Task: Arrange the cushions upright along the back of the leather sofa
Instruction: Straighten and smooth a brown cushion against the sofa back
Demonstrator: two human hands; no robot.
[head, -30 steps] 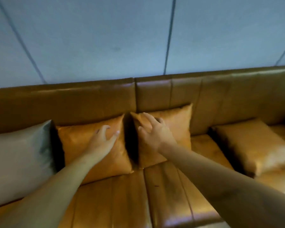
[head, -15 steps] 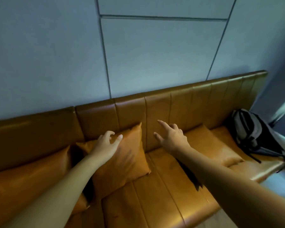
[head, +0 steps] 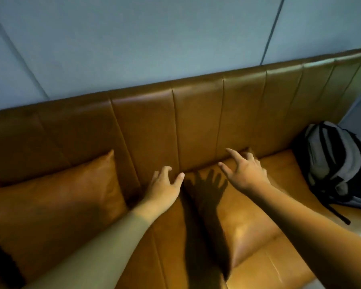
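Observation:
A tan leather cushion (head: 244, 222) lies flat on the seat of the brown leather sofa (head: 196, 122), its far edge near the backrest. My right hand (head: 246, 172) hovers over that far edge, fingers spread, holding nothing. My left hand (head: 165, 186) is open above the seat just left of this cushion, close to the backrest. A second tan cushion (head: 56, 205) leans upright against the backrest at the left, apart from both hands. My forearms cover parts of the seat.
A grey and black backpack (head: 338, 167) rests on the right end of the sofa seat, straps hanging over the front edge. A pale blue panelled wall (head: 154, 38) rises behind the backrest.
The view has swung right along the sofa. Both hands left the upright cushions and moved right, now spread above the flat-lying cushion. The backpack sits closer in view.

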